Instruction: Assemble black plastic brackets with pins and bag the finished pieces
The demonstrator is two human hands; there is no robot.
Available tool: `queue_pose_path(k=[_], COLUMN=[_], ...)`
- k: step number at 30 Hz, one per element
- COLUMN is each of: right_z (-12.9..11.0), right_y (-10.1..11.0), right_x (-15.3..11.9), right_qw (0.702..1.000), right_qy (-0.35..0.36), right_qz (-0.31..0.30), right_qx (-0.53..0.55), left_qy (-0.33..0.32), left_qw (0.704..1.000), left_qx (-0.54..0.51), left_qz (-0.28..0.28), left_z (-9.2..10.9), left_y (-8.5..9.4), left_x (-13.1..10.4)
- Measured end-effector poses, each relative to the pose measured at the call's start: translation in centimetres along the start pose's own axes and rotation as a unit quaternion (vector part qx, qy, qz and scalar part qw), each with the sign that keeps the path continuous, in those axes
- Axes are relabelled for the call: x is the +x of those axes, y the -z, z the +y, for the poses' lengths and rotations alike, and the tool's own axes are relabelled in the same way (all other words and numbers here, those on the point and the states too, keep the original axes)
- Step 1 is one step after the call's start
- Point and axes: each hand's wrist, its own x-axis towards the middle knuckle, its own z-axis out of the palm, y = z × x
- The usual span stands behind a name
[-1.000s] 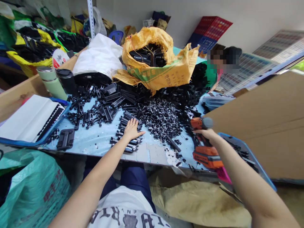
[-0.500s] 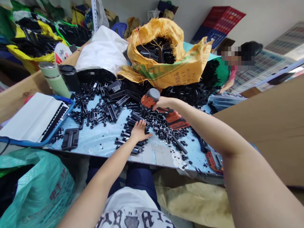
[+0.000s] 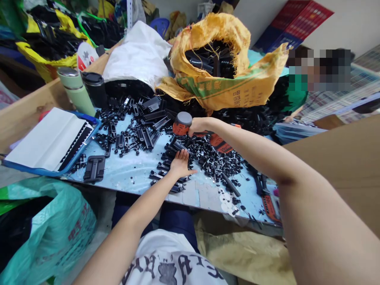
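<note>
My right hand [image 3: 199,126] is wrapped around the handle of an orange-and-grey cordless drill [image 3: 182,127], above the work table. My right forearm hides part of the tool, and its tip cannot be made out. My left hand [image 3: 179,165] lies palm down with its thumb out to the side, resting on a row of long black plastic parts [image 3: 156,177]. Several of these parts lie side by side under and around it. Just right of the left hand spreads a pile of small black pieces and screws [image 3: 219,158].
Behind stand an orange woven sack [image 3: 252,93] of black parts and a white sack [image 3: 138,55]. On the left are a green flask [image 3: 77,93], a black cup [image 3: 95,89] and a blue tray [image 3: 63,172]. A cardboard sheet [image 3: 335,170] borders the right. Another person [image 3: 317,75] is at the back right.
The camera view has turned slightly, so the scene sits farther right. The drill in my right hand has moved a little left over the parts. My left hand stays on the row.
</note>
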Motion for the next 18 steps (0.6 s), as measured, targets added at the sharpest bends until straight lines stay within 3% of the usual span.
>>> queue_pose_path(k=[2, 7, 11, 15, 18], right_z=[-0.3, -1.1, -2.0, -2.7, -3.0], right_y=[-0.5, -2.1, -2.6, -2.7, -3.3], right_x=[-0.6, -1.1, -1.4, -3.3, -4.8], right_qw=[1.000, 0.997, 0.997, 0.999, 0.998], right_qy=[0.012, 0.035, 0.024, 0.033, 0.054], right_qz=[0.012, -0.052, -0.058, -0.008, -0.019], right_qx=[-0.004, 0.054, 0.044, -0.016, -0.021], left_qy=[0.001, -0.005, 0.001, 0.017, -0.006], left_qw=[1.000, 1.000, 1.000, 1.000, 1.000], left_qx=[-0.002, 0.001, 0.006, -0.005, -0.014], left_qz=[0.001, -0.004, -0.017, -0.026, -0.017], left_z=[0.0, -0.1, 0.2, 0.8, 1.0], left_y=[-0.1, -0.2, 0.5, 1.4, 1.5], left_x=[-0.1, 0.2, 0.3, -2.0, -4.9])
